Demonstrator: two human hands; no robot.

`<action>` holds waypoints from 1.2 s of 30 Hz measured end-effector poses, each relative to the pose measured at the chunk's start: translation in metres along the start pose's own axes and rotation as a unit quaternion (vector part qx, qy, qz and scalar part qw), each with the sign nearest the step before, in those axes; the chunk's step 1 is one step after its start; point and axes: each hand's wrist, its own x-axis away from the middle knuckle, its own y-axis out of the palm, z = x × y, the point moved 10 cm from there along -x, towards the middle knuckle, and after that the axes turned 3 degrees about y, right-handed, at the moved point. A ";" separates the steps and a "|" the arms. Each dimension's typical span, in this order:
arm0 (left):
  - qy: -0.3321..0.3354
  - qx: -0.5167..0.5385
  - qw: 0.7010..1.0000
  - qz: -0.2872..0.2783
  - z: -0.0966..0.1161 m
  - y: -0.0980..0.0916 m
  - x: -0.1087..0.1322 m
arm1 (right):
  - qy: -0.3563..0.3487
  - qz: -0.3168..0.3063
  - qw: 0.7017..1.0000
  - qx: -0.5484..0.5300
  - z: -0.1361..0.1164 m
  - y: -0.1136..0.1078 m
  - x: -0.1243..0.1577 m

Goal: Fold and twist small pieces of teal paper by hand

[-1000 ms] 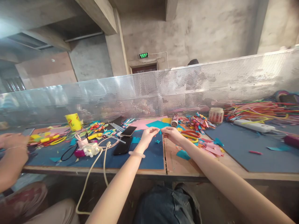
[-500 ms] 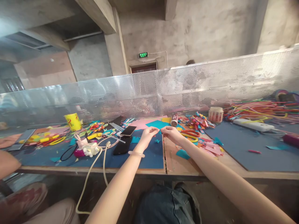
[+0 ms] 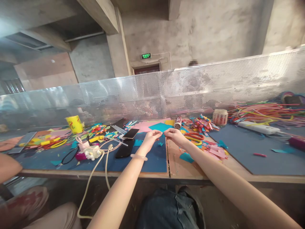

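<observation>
My left hand (image 3: 153,138) and my right hand (image 3: 175,136) meet above the table, fingertips nearly touching. Both are closed in a pinch on a small piece of blue paper (image 3: 163,134), mostly hidden by the fingers. Just below them a small folded blue paper piece (image 3: 160,144) lies on the dark blue mat (image 3: 152,162). Behind the fingers is a larger sheet of blue paper (image 3: 160,126). Orange-and-yellow-handled scissors (image 3: 195,140) rest to the right of my right hand, near pink paper scraps (image 3: 216,151). A pale bracelet circles my left wrist.
Two phones (image 3: 125,149), a power strip with plugs (image 3: 91,152) and a yellow cup (image 3: 75,124) stand left. A small can (image 3: 177,122), a jar (image 3: 220,117) and a white power strip (image 3: 258,128) sit right. A perforated metal screen (image 3: 133,92) runs behind. Another person's arm (image 3: 9,163) is at left.
Almost nothing differs. My hands hold the same pinch in the same place. Behind the screen, a person's head shows slightly higher.
</observation>
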 end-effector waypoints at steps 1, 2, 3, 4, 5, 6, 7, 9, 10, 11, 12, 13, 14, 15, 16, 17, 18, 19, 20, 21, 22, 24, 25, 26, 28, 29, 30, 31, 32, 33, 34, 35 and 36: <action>-0.001 0.001 1.000 -0.001 -0.001 0.000 0.000 | -0.001 -0.001 1.000 0.004 0.000 0.000 0.000; -0.002 0.002 1.000 -0.002 -0.001 0.000 0.000 | -0.003 -0.002 1.000 0.010 -0.001 0.000 0.000; -0.002 0.003 1.000 -0.003 -0.002 0.000 -0.001 | -0.003 -0.003 1.000 0.017 -0.001 0.000 0.000; -0.002 0.004 1.000 -0.003 -0.003 0.000 -0.001 | -0.004 -0.002 1.000 0.025 -0.001 0.000 0.000; -0.002 0.005 1.000 -0.002 -0.004 -0.001 -0.001 | -0.005 0.000 0.999 0.033 -0.001 -0.001 0.000; -0.002 0.005 1.000 -0.002 -0.004 -0.001 -0.002 | -0.006 0.000 0.999 0.040 -0.002 -0.001 0.000; -0.002 0.005 1.000 -0.002 -0.005 -0.001 -0.002 | -0.007 0.001 0.999 0.045 -0.002 -0.001 0.000; -0.001 0.004 1.000 -0.001 -0.006 -0.002 -0.003 | -0.008 0.003 0.999 0.052 -0.003 -0.002 0.001; 0.000 0.003 1.000 -0.001 -0.006 -0.002 -0.003 | -0.009 0.004 0.998 0.055 -0.003 -0.002 0.001; 0.001 0.001 1.000 0.000 -0.005 -0.002 -0.003 | -0.010 0.004 0.998 0.058 -0.003 -0.002 0.001; 0.001 -0.001 1.000 0.002 -0.005 -0.002 -0.003 | -0.011 0.004 0.998 0.062 -0.004 -0.002 0.001; 0.001 -0.002 1.000 0.005 -0.005 -0.002 -0.002 | -0.011 0.004 0.998 0.066 -0.004 -0.001 0.001; 0.001 -0.004 1.000 0.006 -0.005 -0.002 -0.002 | -0.012 0.004 0.997 0.070 -0.004 -0.001 0.001; 0.001 -0.006 1.000 0.006 -0.004 -0.002 -0.002 | -0.013 0.004 0.997 0.073 -0.005 -0.001 0.001; 0.001 -0.007 1.000 0.007 -0.004 -0.002 -0.002 | -0.014 0.005 0.997 0.075 -0.005 -0.002 0.001; 0.001 -0.010 1.000 0.008 -0.004 -0.003 -0.002 | -0.015 0.006 0.997 0.077 -0.005 -0.002 0.001; 0.001 -0.012 1.000 0.010 -0.004 -0.003 -0.002 | -0.015 0.006 0.997 0.078 -0.005 -0.002 0.001; 0.002 -0.014 1.000 0.013 -0.004 -0.004 -0.002 | -0.015 0.006 0.997 0.078 -0.005 -0.002 0.001; 0.002 -0.017 1.000 0.015 -0.004 -0.004 -0.002 | -0.015 0.004 0.997 0.078 -0.005 -0.001 0.001; 0.002 -0.021 1.000 0.015 -0.004 -0.004 -0.002 | -0.015 0.004 0.997 0.077 -0.005 -0.001 0.001; 0.002 -0.024 1.000 0.015 -0.004 -0.004 -0.002 | -0.014 0.004 0.997 0.076 -0.005 -0.001 0.002; 0.006 -0.034 0.999 0.012 -0.003 -0.004 -0.002 | -0.010 0.003 0.997 0.073 -0.005 -0.001 0.002; 0.010 -0.041 0.999 0.011 -0.002 -0.004 -0.003 | -0.005 0.003 0.998 0.070 -0.004 0.000 0.002; 0.014 -0.046 0.999 0.011 -0.001 -0.004 -0.003 | 0.000 0.003 0.998 0.068 -0.003 0.000 0.002; 0.022 -0.054 0.998 0.013 0.000 -0.005 -0.003 | 0.008 0.007 0.998 0.066 -0.001 -0.001 0.002; 0.025 -0.056 0.998 0.014 0.001 -0.005 -0.004 | 0.010 0.010 0.998 0.069 0.000 -0.001 0.002; 0.027 -0.059 0.998 0.015 0.001 -0.005 -0.004 | 0.009 0.012 0.997 0.072 0.000 -0.001 0.003; 0.027 -0.062 0.998 0.017 0.002 -0.005 -0.004 | 0.006 0.015 0.997 0.076 -0.001 -0.002 0.003; 0.028 -0.065 0.997 0.017 0.002 -0.004 -0.004 | 0.004 0.018 0.997 0.078 -0.001 -0.002 0.003; 0.028 -0.068 0.997 0.017 0.002 -0.004 -0.004 | 0.003 0.020 0.997 0.079 -0.001 -0.003 0.003; 0.029 -0.069 0.997 0.016 0.003 -0.004 -0.004 | 0.004 0.021 0.997 0.079 -0.001 -0.003 0.004; 0.030 -0.070 0.997 0.015 0.003 -0.004 -0.004 | 0.005 0.022 0.997 0.079 -0.002 -0.003 0.004; 0.031 -0.067 0.997 0.015 0.004 -0.004 -0.005 | 0.005 0.023 0.997 0.079 -0.002 -0.003 0.004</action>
